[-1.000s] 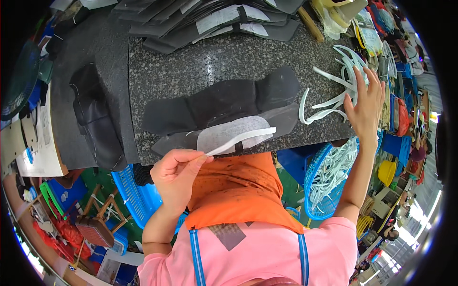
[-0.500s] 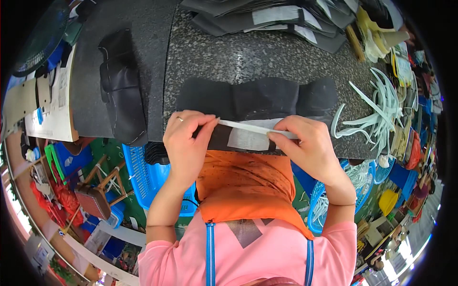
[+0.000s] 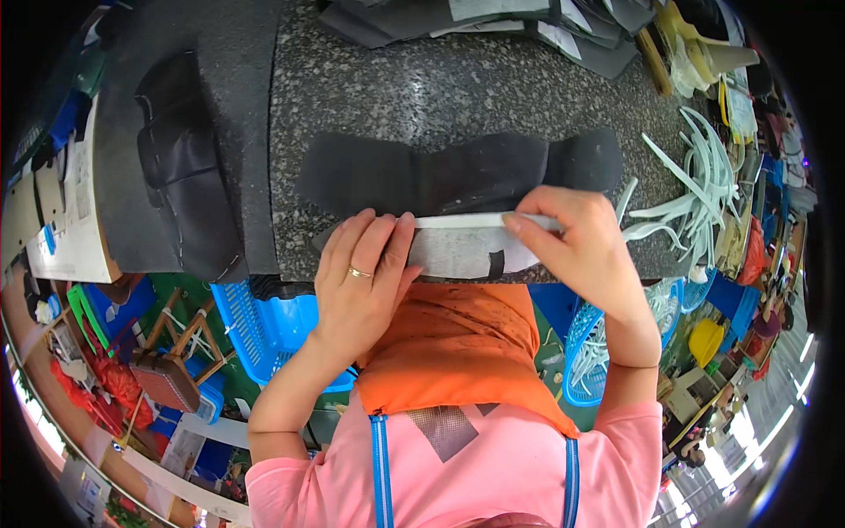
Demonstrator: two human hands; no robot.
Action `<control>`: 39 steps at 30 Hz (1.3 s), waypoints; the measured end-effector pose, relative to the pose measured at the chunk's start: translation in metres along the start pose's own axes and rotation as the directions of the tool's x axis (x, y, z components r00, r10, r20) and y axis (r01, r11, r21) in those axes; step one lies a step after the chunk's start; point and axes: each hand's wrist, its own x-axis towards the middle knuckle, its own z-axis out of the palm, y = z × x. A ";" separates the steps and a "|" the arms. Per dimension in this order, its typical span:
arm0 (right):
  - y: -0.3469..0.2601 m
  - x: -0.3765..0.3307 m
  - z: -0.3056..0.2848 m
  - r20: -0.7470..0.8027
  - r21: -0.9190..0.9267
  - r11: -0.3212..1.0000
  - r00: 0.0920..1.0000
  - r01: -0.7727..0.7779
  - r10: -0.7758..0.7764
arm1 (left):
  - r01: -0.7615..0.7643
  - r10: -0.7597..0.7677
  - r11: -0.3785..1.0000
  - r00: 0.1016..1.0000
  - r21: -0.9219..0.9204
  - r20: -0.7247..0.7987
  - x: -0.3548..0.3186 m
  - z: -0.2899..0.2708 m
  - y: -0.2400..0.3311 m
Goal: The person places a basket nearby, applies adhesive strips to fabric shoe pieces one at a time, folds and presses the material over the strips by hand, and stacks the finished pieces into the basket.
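Observation:
A narrow white strip (image 3: 458,221) lies along the upper edge of a dark panel with a pale grey-white backing patch (image 3: 466,251), at the table's near edge. My left hand (image 3: 365,268) wears a ring. Its fingers are bent together and press on the strip's left end, with the thumb tucked below. My right hand (image 3: 572,238) pinches the strip's right end between thumb and forefinger. Just beyond lies a long black padded piece (image 3: 475,169) with wavy edges, flat on the speckled stone tabletop (image 3: 378,97).
Several white strips (image 3: 704,180) lie heaped at the right. Dark panels (image 3: 572,40) are stacked at the back. At the left rests a stitched black piece (image 3: 185,163) on a dark mat. Blue baskets (image 3: 251,326) stand below the table edge.
The strip, slanted and held at its ends before, now lies straight along the panel's edge. My left hand has turned palm down onto it. My right hand has moved slightly up and right.

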 end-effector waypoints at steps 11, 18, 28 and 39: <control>0.029 -0.021 -0.018 -0.054 -0.165 0.977 0.988 0.134 -0.144 | -0.174 0.174 0.965 0.985 -0.196 -0.015 0.026 0.027 0.042; 0.045 -0.025 -0.020 -0.194 -0.201 0.973 0.978 -0.112 0.072 | -0.224 0.224 0.974 0.974 -0.020 0.014 0.047 0.029 0.050; 0.060 -0.027 -0.024 -0.239 -0.263 0.964 0.971 -0.044 -0.021 | -0.233 0.226 0.972 0.963 0.036 0.147 0.058 0.032 0.051; 0.067 -0.004 -0.057 -0.174 -0.609 0.785 0.985 -0.116 0.011 | -0.266 0.260 0.962 0.961 0.062 0.091 0.037 0.011 0.047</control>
